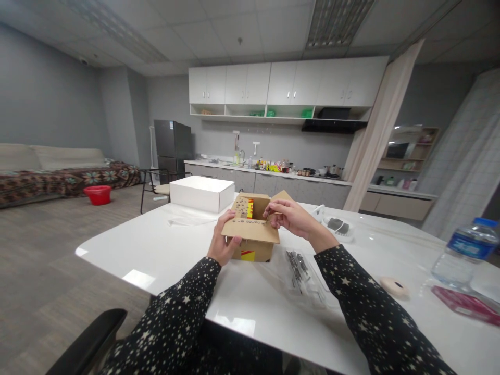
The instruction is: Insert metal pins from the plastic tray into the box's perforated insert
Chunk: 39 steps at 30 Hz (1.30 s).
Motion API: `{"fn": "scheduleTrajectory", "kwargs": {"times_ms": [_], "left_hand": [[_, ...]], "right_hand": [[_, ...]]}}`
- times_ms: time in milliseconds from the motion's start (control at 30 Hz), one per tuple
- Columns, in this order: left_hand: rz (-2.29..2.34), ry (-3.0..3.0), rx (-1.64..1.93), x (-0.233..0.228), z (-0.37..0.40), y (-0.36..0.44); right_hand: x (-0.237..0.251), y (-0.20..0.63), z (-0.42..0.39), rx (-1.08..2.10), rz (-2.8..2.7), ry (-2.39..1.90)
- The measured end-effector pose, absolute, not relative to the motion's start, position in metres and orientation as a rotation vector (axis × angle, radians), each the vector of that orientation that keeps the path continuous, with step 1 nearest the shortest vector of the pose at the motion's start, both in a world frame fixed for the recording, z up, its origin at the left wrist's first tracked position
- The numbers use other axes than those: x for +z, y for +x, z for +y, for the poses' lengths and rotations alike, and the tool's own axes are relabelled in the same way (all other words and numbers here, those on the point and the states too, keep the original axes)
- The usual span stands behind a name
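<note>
A cardboard box on the white worktop is gripped at its near flap by the left hand; a thin pin is pinched by the right hand above it.

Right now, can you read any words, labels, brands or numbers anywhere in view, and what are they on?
Nothing can be read.
Cardboard box, held by the left hand and right hand: red and yellow print, blurred.
Water bottle: blue label, lettering too small.
Pink packet at the table edge: print unreadable.
White box: no text visible.
Packages on the far counter: too small.
</note>
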<state>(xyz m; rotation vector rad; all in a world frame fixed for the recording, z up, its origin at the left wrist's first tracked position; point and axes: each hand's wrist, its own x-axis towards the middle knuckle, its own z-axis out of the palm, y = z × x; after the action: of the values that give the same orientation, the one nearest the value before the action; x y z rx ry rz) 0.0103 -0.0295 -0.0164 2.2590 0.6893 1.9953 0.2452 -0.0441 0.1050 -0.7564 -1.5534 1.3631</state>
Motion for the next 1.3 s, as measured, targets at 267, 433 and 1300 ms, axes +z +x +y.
{"fn": "scheduleTrajectory", "kwargs": {"times_ms": [267, 433, 1300], "left_hand": [[0.703, 2.247, 1.99, -0.018, -0.029, 0.009], [0.71, 2.227, 2.0, -0.019, -0.029, 0.008], [0.715, 2.264, 2.012, -0.017, -0.031, 0.008]], "right_hand": [[0.106, 0.239, -0.05, 1.382, -1.531, -0.775], [0.106, 0.237, -0.053, 1.353, -1.527, -0.805], [0.102, 0.233, -0.052, 1.292, -1.52, -0.847]]}}
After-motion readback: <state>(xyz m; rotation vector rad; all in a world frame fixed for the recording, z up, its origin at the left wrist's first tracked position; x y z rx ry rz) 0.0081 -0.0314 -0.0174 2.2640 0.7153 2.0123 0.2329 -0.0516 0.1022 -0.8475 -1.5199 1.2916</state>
